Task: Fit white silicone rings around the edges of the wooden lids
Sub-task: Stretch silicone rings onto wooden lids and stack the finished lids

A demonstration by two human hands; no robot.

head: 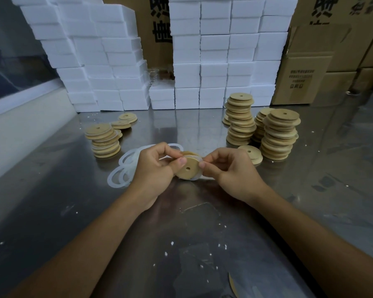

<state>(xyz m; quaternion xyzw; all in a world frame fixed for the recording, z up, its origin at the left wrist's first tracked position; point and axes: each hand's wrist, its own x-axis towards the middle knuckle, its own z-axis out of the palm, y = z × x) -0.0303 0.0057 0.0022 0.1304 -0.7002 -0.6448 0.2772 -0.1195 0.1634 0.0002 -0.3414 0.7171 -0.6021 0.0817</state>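
Both grips pinched one wooden lid (188, 168) above the bench (181, 222): my left hand (157, 168) held its left edge, my right hand (228, 168) worked the white silicone ring (199, 176) along the right rim. Loose rings (120, 176) lay just left. Lid stacks (277, 136) stood right, a shorter stack (105, 140) left, open steel between. Foam boxes (213, 61) walled the back.

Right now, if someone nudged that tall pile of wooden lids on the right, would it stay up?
Probably not well. The tall pile is stacked unevenly, lids jutting out at different sides, so a push would likely topple it. The lids look thin and light, so they would slide easily on the shiny metal table. Being round, any that land on edge might roll.
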